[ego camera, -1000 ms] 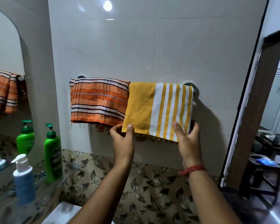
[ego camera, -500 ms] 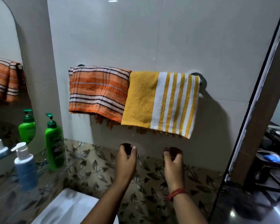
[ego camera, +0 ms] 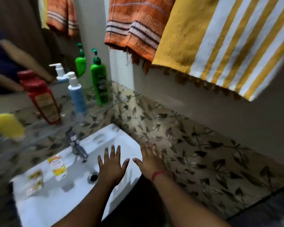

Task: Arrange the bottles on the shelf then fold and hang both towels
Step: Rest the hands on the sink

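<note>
An orange checked towel (ego camera: 138,25) and a yellow towel with white stripes (ego camera: 220,38) hang folded side by side high on the wall. On the shelf at the left stand a green pump bottle (ego camera: 99,82), a blue pump bottle (ego camera: 76,95), a red bottle (ego camera: 43,102) and a yellow bottle (ego camera: 7,125). My left hand (ego camera: 112,166) is spread flat over the white sink (ego camera: 59,203), holding nothing. My right hand (ego camera: 150,159), fingers apart and empty, is beside it at the sink's right edge, near the leaf-patterned tiles.
A metal tap (ego camera: 78,147) sits at the sink's back edge, with two small sachets (ego camera: 57,166) on the rim. A mirror (ego camera: 23,38) at the left reflects the bottles and towel. Leaf-patterned tiles (ego camera: 195,153) run along the wall.
Both hands have let go of the yellow towel and dropped from its lower edge to the sink, opening flat. The view has tilted down toward the sink.
</note>
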The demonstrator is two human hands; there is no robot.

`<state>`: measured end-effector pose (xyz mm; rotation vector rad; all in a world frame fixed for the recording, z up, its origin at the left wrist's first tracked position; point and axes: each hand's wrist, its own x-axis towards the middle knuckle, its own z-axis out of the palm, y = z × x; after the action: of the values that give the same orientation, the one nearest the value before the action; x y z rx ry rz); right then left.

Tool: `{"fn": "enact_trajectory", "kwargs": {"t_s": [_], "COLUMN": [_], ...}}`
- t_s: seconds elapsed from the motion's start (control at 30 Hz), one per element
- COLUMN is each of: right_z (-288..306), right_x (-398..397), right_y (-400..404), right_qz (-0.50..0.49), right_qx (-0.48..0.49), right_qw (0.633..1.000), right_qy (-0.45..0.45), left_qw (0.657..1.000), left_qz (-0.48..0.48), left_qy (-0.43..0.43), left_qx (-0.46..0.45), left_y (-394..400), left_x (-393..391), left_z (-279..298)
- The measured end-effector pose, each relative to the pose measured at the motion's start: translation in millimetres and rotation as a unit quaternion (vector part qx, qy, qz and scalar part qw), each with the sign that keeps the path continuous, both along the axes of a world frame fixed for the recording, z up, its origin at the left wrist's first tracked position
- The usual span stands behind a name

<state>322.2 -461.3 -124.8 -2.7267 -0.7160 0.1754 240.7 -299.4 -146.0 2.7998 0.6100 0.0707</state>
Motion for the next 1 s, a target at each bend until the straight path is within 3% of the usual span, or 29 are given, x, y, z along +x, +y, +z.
{"fn": "enact_trajectory", "kwargs": {"t_s": [0.2,0.5,0.7,1.0], "right_z": [-29.8,-62.5,-70.6,-76.7], "right_x": [-18.6,-100.4,-135.2,-163.2], "right_y": [18.5,63.7,96.9,160.2], "right_qz": [0.131,0.298,0.341,0.317], "right_qx": [-0.061,-0.095,-0.125,-0.136], "right_qw": [0.989,0.947,0.929,0.937], "right_qy": [0.027,0.078,0.071,0.05], "left_qw": [0.99,0.944,0.935,0.948], "left_qz": [0.131,0.301,0.328,0.287], "left_qy": [0.058,0.132,0.133,0.135], "left_qx": [0.0,-0.029,-0.038,-0.026], "left_y": [-5.8,-16.1,6.7,73.7], "left_x": [-77.2,-192.9,-227.2,-247.9], "left_z": [-27.2,-44.3,-47.9,-58.3]}}
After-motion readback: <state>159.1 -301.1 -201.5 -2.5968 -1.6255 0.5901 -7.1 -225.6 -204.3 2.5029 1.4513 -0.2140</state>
